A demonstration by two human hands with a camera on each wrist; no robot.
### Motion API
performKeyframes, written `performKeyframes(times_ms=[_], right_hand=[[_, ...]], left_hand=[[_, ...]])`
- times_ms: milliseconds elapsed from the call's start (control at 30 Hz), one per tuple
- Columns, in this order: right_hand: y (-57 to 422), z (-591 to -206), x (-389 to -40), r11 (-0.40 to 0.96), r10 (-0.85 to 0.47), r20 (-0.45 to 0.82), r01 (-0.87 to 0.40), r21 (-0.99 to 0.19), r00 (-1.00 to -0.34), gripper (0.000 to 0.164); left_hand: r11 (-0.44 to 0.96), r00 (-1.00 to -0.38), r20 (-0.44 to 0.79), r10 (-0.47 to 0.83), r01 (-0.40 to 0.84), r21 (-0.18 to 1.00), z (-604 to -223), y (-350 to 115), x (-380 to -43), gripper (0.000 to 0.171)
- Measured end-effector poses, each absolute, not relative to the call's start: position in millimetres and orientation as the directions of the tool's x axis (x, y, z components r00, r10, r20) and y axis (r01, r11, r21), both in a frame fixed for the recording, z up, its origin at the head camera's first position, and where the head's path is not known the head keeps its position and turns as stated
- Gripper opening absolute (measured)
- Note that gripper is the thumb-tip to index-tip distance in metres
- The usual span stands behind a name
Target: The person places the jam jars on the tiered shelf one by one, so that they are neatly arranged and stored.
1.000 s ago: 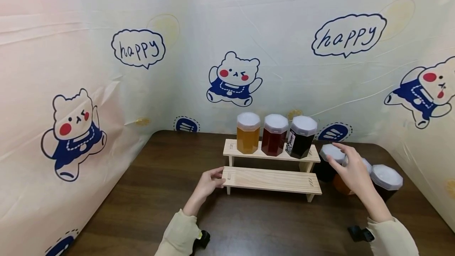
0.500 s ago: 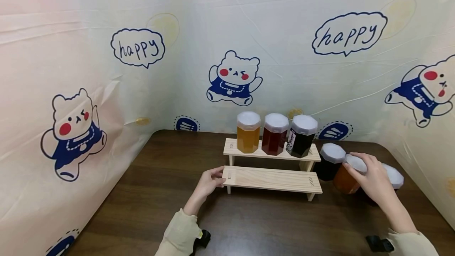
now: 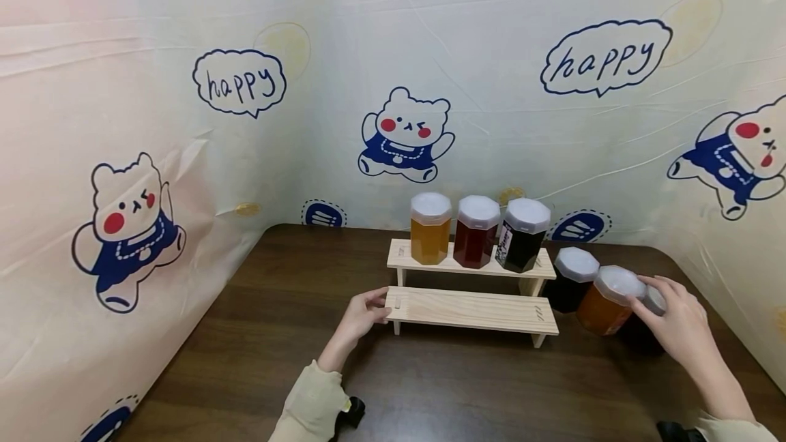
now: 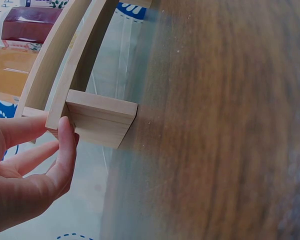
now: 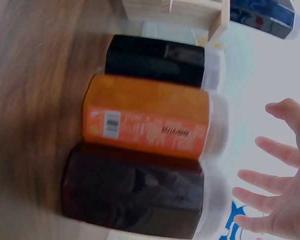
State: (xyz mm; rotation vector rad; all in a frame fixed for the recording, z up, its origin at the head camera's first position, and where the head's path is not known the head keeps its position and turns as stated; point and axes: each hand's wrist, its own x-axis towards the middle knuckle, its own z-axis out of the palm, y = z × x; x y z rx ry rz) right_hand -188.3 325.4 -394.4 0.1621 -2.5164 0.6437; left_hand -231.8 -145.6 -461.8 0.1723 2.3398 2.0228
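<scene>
"Fingers (image 4: 66, 150) of the left hand (image 3: 358, 319) pinch the left end of the lower shelf (image 3: 471, 309) on that wooden stand (image 3: 474, 295), see?"

"I do. What about the right hand (image 3: 678, 322)?"

"It's to the right of the stand, above the dark jar (image 3: 641, 338) at the near end of a group of three. Its fingers are loose and spread, a little bent."

"Is it touching the white lid (image 3: 656, 301)?"

"Seen from the right wrist, there's a gap between the fingertips and the lids. From above, the hand covers part of that nearest one."

"And the other two beside it?"

"An orange jar (image 3: 598, 309) in the middle, with a barcode on its label, then a black jar (image 3: 563, 292) just beside the stand. All three are upright on the brown surface (image 3: 430, 387), close together."

"I count three more on the upper shelf (image 3: 401, 252)."

"Yes, upright too: an amber jar (image 3: 430, 243) on the left, a deep red jar (image 3: 475, 244) between, and a labelled dark jar (image 3: 522, 251) on the right."

"White lids all round. And the backdrop?"

"A pale sheet (image 3: 319, 142) printed with winking bears and the word 'happy' in speech bubbles."
</scene>
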Motion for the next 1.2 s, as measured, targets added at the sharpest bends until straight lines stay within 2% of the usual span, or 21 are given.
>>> performKeyframes(times_ms=[433,800,1200], right_hand=[[358,-411,-188,0.879,0.062,0.481,-0.180,-0.442,-0.874,0.045],[365,-423,-190,0.840,0.153,0.431,-0.113,-0.531,-0.889,0.048],[359,-432,-190,0.783,0.326,0.398,0.009,-0.622,-0.857,0.053]], left_hand=[[0.150,-0.996,0.026,0.090,0.039,0.988,-460,-145,-233,0.044],[0.160,-0.995,0.023,0.097,0.039,0.986,-461,-145,-231,0.045],[0.142,-0.995,0.036,0.095,0.050,0.989,-464,-145,-233,0.044]])
